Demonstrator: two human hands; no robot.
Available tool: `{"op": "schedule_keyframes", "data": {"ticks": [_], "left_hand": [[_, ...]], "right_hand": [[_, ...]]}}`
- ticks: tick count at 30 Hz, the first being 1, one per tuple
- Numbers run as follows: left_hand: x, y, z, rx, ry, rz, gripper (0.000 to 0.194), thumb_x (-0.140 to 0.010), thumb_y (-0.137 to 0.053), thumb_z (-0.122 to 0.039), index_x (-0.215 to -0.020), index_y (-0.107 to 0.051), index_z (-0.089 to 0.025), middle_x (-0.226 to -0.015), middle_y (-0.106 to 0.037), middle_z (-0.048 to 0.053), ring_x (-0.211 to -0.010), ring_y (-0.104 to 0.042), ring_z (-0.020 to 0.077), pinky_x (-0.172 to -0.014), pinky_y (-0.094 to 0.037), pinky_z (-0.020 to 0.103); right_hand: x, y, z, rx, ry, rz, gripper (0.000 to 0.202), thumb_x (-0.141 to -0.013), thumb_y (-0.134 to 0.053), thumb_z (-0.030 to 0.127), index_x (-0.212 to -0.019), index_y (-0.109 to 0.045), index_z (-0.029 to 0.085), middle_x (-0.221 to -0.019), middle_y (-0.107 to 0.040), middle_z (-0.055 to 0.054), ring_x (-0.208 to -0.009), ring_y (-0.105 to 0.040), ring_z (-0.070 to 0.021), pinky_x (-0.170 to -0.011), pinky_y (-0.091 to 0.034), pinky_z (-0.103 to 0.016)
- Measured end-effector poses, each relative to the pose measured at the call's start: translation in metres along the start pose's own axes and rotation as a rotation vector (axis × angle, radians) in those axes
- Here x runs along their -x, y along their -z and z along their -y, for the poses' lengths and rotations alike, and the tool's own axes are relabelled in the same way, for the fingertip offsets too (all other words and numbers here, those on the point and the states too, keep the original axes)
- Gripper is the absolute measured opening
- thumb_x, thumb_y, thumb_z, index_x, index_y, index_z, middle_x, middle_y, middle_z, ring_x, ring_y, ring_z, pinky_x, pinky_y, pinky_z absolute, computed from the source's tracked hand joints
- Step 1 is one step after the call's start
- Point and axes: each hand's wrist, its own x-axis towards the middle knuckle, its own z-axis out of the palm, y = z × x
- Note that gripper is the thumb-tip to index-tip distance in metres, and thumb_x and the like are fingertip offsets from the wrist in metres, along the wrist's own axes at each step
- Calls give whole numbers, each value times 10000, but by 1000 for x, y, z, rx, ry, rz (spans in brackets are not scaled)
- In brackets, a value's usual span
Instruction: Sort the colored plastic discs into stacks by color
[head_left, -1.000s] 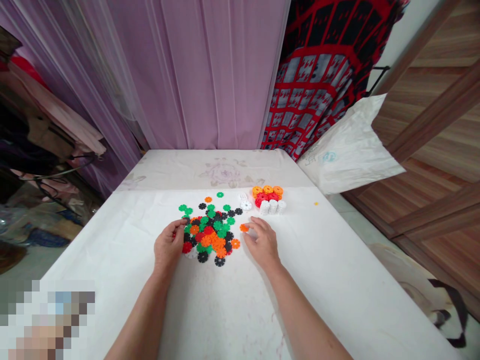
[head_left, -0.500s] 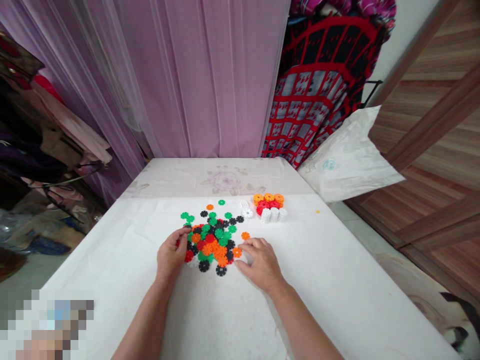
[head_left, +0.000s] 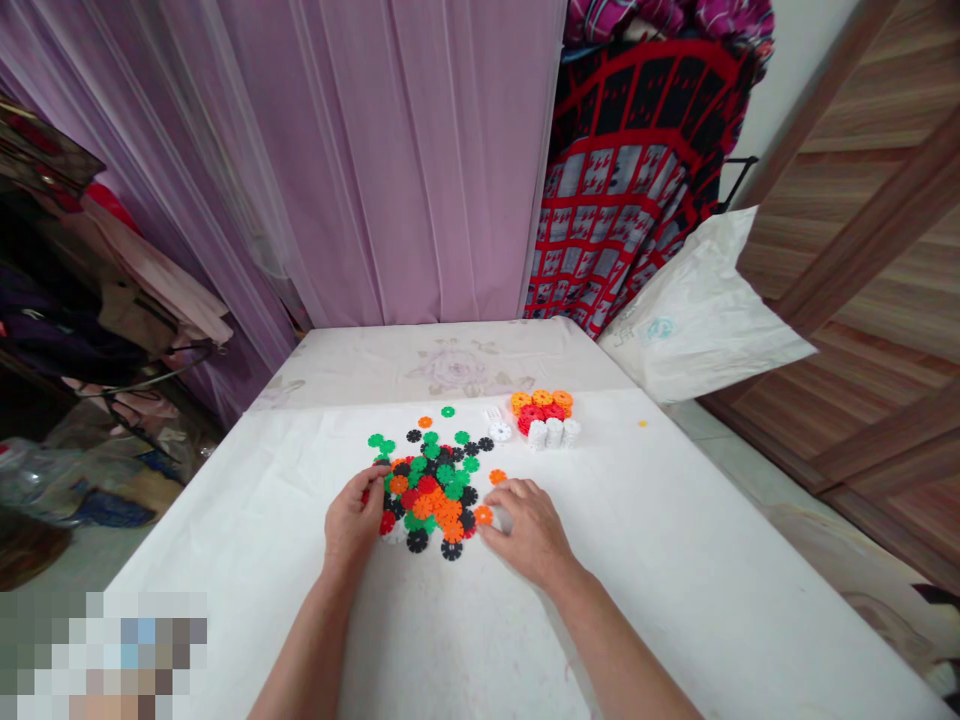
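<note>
Green, black, orange and red notched discs lie in a loose pile on the white-covered table. At the pile's left edge, my left hand has its fingers drawn together, with a bit of red beside them; what they hold is too small to tell. My right hand rests at the right edge, thumb and fingers apart around an orange disc. Another orange disc lies just above its fingertips. Behind the pile to the right stand stacks of orange discs, red discs and white discs.
A few white pieces lie left of the stacks, and a tiny yellow piece to their right. A white bag leans at the table's right edge. Clothes hang at the left, before a purple curtain.
The whole view has shifted slightly, so table, pile and hands appear a little lower and further right. Both hands keep nearly the same places beside the pile.
</note>
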Motion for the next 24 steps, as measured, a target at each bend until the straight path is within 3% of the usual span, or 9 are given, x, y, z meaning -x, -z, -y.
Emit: {"op": "schedule_keyframes", "data": {"ticks": [5, 13, 19, 24], "left_hand": [[0, 2, -2, -24, -5, 6, 305, -814, -505, -427, -941, -752, -299, -940, -800, -4, -822, -725, 191, -766, -559, 294], [-1, 0, 5, -6, -13, 3, 297, -806, -507, -450, -917, -744, -310, -937, -801, -8, -847, -737, 204, -783, -569, 306], [-2, -1, 8, 8, -34, 5, 302, -800, -502, -460, -909, -744, -317, -908, -797, -7, -843, -742, 210, -787, -578, 311], [-2, 1, 6, -12, -29, 12, 308, -804, -494, -458, -914, -744, -314, -914, -797, -6, -841, -741, 206, -794, -577, 309]], "right_hand": [[-1, 1, -2, -15, 51, -3, 187, -769, -714, 210, -931, -755, 295, -989, -718, 4, -986, -624, -199, -877, -466, -343], [-1, -4, -1, 5, 87, -8, 146, -780, -670, 150, -877, -705, 253, -981, -709, -14, -966, -631, -211, -886, -483, -350], [0, -12, -7, -72, 82, -88, 84, -809, -656, 188, -846, -683, 258, -962, -702, -17, -944, -653, -212, -865, -520, -348], [-2, -18, -22, -143, 41, -264, 133, -844, -616, 273, -943, -702, 247, -1018, -709, -56, -960, -670, -218, -873, -550, -350]]}}
